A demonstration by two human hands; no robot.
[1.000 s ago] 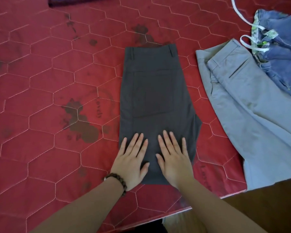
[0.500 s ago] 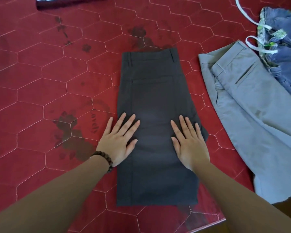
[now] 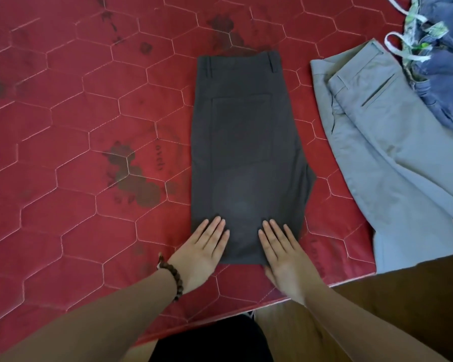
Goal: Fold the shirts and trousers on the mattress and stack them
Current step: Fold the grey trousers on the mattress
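Pressing flat: both hands lie palm-down with straight fingers on the near end of the dark grey trousers (image 3: 246, 152), gripping nothing. Left hand (image 3: 202, 250) at lower centre covers the near left corner; right hand (image 3: 283, 253) covers the near right corner. Trousers sit folded lengthwise at centre frame on the red mattress (image 3: 76, 126), waistband toward the top. Cloth looks light, limp, not slippery; likely best taken at the near hem corners and carried up to the waistband. Light grey trousers (image 3: 392, 158) and blue shorts (image 3: 450, 74) wait at right, unfolded.
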